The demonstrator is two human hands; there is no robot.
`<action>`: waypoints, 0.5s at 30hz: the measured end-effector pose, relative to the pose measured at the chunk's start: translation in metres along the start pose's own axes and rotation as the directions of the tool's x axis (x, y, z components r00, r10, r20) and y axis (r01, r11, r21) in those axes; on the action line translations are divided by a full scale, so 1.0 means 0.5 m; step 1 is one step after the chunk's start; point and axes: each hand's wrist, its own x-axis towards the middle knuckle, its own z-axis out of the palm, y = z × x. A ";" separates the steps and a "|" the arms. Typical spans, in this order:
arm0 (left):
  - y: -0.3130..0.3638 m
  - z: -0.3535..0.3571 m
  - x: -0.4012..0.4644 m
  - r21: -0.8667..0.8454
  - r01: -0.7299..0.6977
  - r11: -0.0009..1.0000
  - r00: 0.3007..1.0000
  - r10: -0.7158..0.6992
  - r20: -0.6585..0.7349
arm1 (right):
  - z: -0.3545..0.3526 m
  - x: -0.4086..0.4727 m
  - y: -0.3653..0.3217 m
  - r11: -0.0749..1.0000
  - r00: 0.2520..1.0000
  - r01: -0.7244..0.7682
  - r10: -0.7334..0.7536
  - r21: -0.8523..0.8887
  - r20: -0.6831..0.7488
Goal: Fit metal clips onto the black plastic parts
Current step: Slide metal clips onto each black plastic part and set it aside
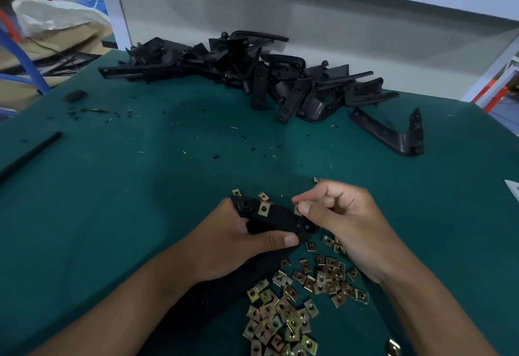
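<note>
1. Green table (118, 201) filled the view, with a white wall panel (309, 13) along its far edge.
2. Pile of black plastic parts (252, 74) sat far beyond the hands, against that panel; one separate bracket (393, 133) lay off to the right of the pile.
3. Black plastic part (276, 219) was held in the left hand (233, 246), thumb curled over its near edge and fingers wrapped underneath; the part's lower end ran down below the wrist toward the viewer.
4. Right hand (339, 221) was curled, thumb and forefinger pinching a small metal clip (297, 209) right at the top edge of the held part, touching it. How far it was seated I could not tell.
5. One fitted clip (264, 208) already sat on the part's upper edge, just left of the pinch.
6. Loose clips (297, 299) were heaped on the table just below and right of the grip, under the right wrist; a couple more (263, 195) lay just beyond the part's far end.
7. Black rod (31, 156) lay well to the left of the hands; black crumbs (95, 111) were scattered farther off on that side.
</note>
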 end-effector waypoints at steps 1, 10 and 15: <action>0.000 0.000 0.000 -0.001 -0.003 1.000 1.000 0.003 0.005 | 0.001 -0.001 0.001 1.000 1.000 0.007 -0.007 -0.005 -0.003; -0.007 -0.001 0.001 0.039 -0.037 0.999 0.999 0.038 -0.021 | 0.011 -0.010 -0.008 0.988 0.993 0.077 -0.088 -0.131 -0.079; -0.013 0.000 0.004 0.087 -0.066 0.994 0.997 0.069 -0.038 | 0.016 -0.018 -0.016 0.950 0.990 0.091 -0.119 -0.298 -0.077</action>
